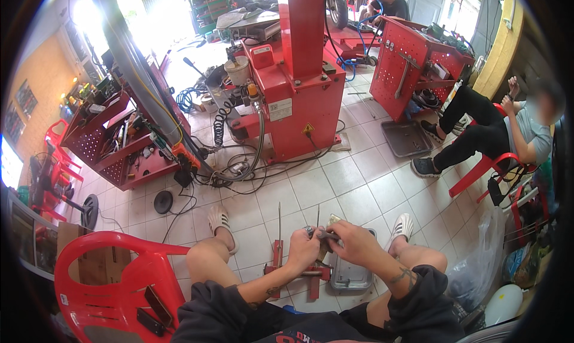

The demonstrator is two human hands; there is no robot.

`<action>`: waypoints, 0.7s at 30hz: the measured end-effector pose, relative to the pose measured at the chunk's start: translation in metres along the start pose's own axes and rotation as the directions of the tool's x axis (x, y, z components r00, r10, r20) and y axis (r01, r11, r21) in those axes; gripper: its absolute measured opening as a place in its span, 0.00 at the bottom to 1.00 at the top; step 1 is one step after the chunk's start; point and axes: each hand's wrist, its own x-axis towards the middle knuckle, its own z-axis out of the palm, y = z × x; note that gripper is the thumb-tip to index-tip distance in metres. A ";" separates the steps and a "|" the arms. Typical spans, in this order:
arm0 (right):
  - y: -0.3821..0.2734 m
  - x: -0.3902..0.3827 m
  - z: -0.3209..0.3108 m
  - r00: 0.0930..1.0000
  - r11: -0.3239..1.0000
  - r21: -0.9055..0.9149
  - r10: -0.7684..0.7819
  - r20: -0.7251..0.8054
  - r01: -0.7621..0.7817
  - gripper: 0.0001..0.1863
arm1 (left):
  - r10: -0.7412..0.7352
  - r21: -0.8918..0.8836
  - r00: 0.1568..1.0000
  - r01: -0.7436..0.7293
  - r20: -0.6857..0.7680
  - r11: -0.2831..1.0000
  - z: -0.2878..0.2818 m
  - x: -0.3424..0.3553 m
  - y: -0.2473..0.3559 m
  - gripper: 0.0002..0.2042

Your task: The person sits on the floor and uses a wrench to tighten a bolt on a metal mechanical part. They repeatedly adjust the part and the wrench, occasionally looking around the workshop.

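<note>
I sit with both hands close together in front of me. My left hand [304, 248] is closed round one end of a small dark grey metal part [324, 235]; its exact kind I cannot make out. The fingers of my right hand [354, 242] pinch the other end. A pale yellowish scrap [333, 220] shows just beyond the right fingers. Below the hands stands a low red metal stand [277, 259] with thin upright rods [279, 220]. Beside it, under my right forearm, lies a grey metal tray [347, 279], partly hidden by the arm.
A red plastic chair [119, 283] at my left bears two dark flat items. Ahead rises a red lift column [302, 104], with cables [251, 178] at its base. Red tool carts [412, 68] flank it. A person [508, 128] sits at right near a black tray [406, 138].
</note>
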 end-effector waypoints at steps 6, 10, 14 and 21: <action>0.004 -0.001 0.001 0.999 0.999 0.017 0.032 -0.010 -0.032 0.11 | -0.006 0.013 1.000 0.006 0.013 1.000 0.001 -0.001 0.005 0.15; 0.002 -0.001 -0.001 0.996 0.992 -0.083 0.092 0.016 -0.091 0.12 | 0.006 0.049 1.000 -0.006 -0.006 0.999 0.002 -0.007 0.015 0.14; -0.002 0.003 -0.005 0.998 0.997 -0.051 0.057 -0.009 -0.057 0.12 | -0.019 0.026 1.000 0.018 0.007 0.999 -0.001 -0.006 0.012 0.14; 0.005 0.002 -0.011 0.999 1.000 -0.024 -0.013 0.045 0.014 0.12 | -0.021 -0.003 1.000 0.021 0.005 1.000 0.000 -0.007 0.017 0.14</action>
